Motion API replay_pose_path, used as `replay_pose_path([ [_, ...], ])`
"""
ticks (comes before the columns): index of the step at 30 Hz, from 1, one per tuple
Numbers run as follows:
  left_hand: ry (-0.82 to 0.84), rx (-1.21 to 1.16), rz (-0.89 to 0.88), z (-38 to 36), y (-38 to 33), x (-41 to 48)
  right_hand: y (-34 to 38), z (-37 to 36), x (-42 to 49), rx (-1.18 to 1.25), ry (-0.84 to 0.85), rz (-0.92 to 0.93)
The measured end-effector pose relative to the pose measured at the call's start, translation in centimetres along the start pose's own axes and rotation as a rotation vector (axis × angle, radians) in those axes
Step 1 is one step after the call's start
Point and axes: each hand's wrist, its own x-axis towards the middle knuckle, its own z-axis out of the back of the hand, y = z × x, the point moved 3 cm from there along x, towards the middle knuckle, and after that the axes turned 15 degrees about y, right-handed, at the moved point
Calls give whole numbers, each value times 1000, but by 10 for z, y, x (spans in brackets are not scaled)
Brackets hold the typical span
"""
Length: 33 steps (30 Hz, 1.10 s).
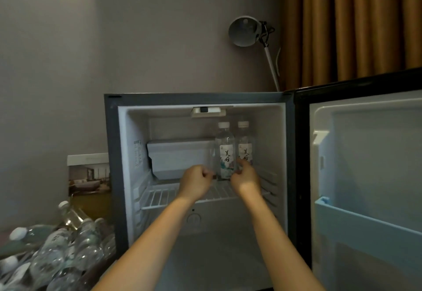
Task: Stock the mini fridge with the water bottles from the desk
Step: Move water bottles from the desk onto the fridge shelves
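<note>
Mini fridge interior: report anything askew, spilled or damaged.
The white plastic freezer box at the upper left of the open grey mini fridge looks skewed, with a dark jagged gap at its left edge. The clear labelled water bottle beside it stands upright on the white wire shelf. No spill shows.

2 bottles [225,151] stand upright on the wire shelf [164,196].

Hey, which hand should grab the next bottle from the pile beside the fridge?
Probably left. The bottle pile lies lower left, outside the fridge, on the side of the left hand; the right hand is by the two shelved bottles.
</note>
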Motion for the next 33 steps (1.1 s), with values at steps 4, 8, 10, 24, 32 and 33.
replay_pose_path([
  [4,-32,-42,31,11,2,-45,9,-11,-21,-12,48,51],
  [8,-147,-86,-47,30,17,-100,20,-39,-50,21,181,83],
  [10,-206,-83,-32,37,32,-128,21,-58,-69,86,259,98],
  [24,-242,-222,328,53,164,-243,-21,-196,-160,142,872,-12],
  [32,-211,21,459,48,212,-212,-55,-245,-162,192,811,-194],
  [33,-161,71,489,46,216,-205,-57,-250,-161,153,813,-180],
])
